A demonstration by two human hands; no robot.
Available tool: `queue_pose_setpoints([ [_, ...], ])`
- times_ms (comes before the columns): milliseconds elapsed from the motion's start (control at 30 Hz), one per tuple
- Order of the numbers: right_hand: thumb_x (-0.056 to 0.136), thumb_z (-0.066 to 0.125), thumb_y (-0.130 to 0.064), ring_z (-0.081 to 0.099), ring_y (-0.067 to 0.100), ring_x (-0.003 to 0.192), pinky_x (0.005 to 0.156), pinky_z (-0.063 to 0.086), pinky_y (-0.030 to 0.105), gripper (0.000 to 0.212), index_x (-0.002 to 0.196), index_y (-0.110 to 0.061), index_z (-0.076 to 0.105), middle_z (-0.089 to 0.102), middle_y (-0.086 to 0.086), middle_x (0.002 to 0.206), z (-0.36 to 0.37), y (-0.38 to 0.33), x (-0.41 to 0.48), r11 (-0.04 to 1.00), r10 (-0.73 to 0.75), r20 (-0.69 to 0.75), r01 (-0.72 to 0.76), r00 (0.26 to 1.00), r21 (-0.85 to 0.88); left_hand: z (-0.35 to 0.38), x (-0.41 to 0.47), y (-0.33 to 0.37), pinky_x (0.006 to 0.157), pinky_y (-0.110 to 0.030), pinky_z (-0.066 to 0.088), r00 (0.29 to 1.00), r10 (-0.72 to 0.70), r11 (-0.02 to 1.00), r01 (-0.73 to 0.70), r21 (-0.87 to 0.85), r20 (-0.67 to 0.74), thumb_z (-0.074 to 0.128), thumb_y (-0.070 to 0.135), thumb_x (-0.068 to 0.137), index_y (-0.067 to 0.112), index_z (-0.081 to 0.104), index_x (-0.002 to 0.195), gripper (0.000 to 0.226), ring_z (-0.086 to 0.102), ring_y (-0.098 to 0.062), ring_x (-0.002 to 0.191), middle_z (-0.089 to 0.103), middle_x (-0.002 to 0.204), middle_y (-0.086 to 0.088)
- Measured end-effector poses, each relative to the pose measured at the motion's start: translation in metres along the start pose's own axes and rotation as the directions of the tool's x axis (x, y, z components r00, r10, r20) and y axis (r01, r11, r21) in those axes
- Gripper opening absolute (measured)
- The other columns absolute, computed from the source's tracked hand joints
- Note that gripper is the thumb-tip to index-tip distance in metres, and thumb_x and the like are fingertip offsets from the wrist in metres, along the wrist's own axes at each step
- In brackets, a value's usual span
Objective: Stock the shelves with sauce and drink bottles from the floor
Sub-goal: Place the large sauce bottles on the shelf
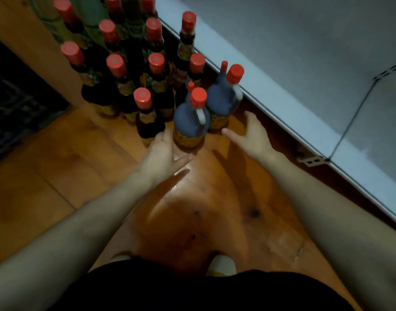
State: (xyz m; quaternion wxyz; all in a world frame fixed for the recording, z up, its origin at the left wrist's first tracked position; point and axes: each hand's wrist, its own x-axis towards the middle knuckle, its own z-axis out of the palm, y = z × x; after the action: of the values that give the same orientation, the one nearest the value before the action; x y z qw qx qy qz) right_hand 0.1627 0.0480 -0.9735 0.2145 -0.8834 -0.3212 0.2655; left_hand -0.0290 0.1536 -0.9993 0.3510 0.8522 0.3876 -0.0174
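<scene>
Near jug [190, 122] (red cap, dark sauce) stands upright on wood floor [58, 176], just beside far jug [224, 102] at edge of shelf [304, 52]. L hand [165, 153]: fingers spread, unclenched, at near jug's base; contact unclear. R hand [253, 135]: spread, holds nothing, near far jug. Other bottles [129, 86] stand behind.

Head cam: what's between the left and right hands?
Head view: the near handled jug stands between left hand and right hand, closer to the left; otherwise bare wooden floor.
</scene>
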Motion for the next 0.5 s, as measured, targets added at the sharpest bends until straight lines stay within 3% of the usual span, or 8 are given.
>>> queue_pose_setpoints([
  [100,0.080,0.067,-0.042,0.033,0.025,0.135,0.101,0.030,0.025,0.086,0.144,-0.007,0.021,0.034,0.012,0.148,0.012,0.004,0.022,0.994,-0.026,-0.087,0.035,0.996,0.104,0.015,0.013,-0.003,0.107,-0.030,0.028,0.996,0.024,0.997,-0.031,-0.075,-0.084,0.072,0.037,0.075,0.002,0.012,0.145,0.098,0.028,-0.030,0.136,0.027,0.147,-0.019],
  [233,0.077,0.071,-0.038,0.040,0.021,0.131,0.090,0.029,0.014,0.086,0.143,-0.009,0.024,0.041,0.006,0.144,0.017,0.002,0.041,0.974,-0.073,-0.131,0.099,0.989,0.202,0.021,0.027,-0.001,0.109,-0.026,0.022,0.985,0.035,0.988,-0.060,-0.140,-0.170,0.075,0.034,0.073,0.005,0.002,0.146,0.107,0.020,-0.025,0.140,0.019,0.152,-0.015],
  [433,0.072,0.076,-0.035,0.046,0.019,0.124,0.093,0.039,0.024,0.081,0.137,-0.013,0.032,0.048,0.004,0.136,0.021,-0.004,0.058,0.936,-0.122,-0.161,0.167,0.979,0.309,0.024,0.045,0.006,0.105,-0.019,0.021,0.984,0.018,0.968,-0.062,-0.245,-0.178,0.079,0.030,0.069,0.008,-0.001,0.147,0.114,0.021,-0.021,0.140,0.020,0.153,-0.010],
  [500,0.072,0.077,-0.033,0.047,0.012,0.120,0.091,0.039,0.022,0.078,0.135,-0.015,0.035,0.049,0.002,0.134,0.023,0.000,0.061,0.923,-0.136,-0.172,0.188,0.976,0.335,0.026,0.049,0.005,0.098,-0.012,0.019,0.981,0.026,0.959,-0.079,-0.272,-0.193,0.080,0.028,0.068,0.008,0.002,0.147,0.113,0.024,-0.021,0.138,0.023,0.151,-0.010],
])
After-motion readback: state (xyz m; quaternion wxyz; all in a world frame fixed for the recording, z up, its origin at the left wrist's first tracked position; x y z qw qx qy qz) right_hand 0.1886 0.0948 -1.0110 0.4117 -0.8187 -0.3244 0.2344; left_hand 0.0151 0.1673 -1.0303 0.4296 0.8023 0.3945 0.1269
